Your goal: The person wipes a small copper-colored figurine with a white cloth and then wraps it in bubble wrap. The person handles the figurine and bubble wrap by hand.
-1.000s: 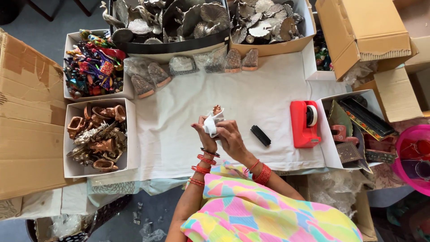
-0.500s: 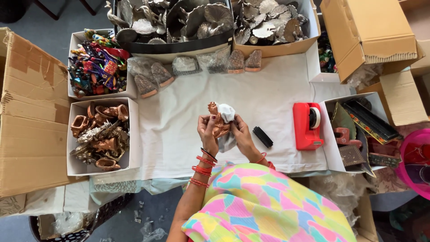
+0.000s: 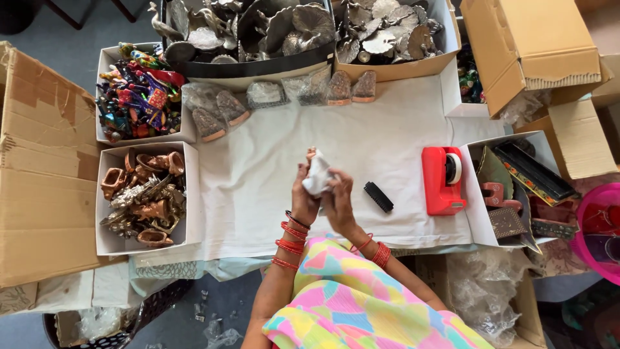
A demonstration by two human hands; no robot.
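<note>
In the head view, both hands meet above the white cloth spread over the bench (image 3: 271,194), just left of the red tape dispenser (image 3: 442,179), which serves as the landmark here. The left hand (image 3: 303,197) and the right hand (image 3: 337,201) are both closed on a small object bundled in crumpled white wrapping (image 3: 318,174). It is held clear of the cloth, probably so the fingers can work round it on every side. A brownish tip shows at the top of the bundle; its long axis runs roughly up the picture, away from the person, tilted slightly left. What lies inside the wrapping cannot be told.

A small black ribbed block (image 3: 378,196) lies between the hands and the dispenser, within easy reach of the right hand. Far left of the dispenser sits a white box of copper and silver metal figures (image 3: 143,197), and beyond it a white box of bright multicoloured figures (image 3: 137,90). Both are open and face up, handy for picking.
</note>
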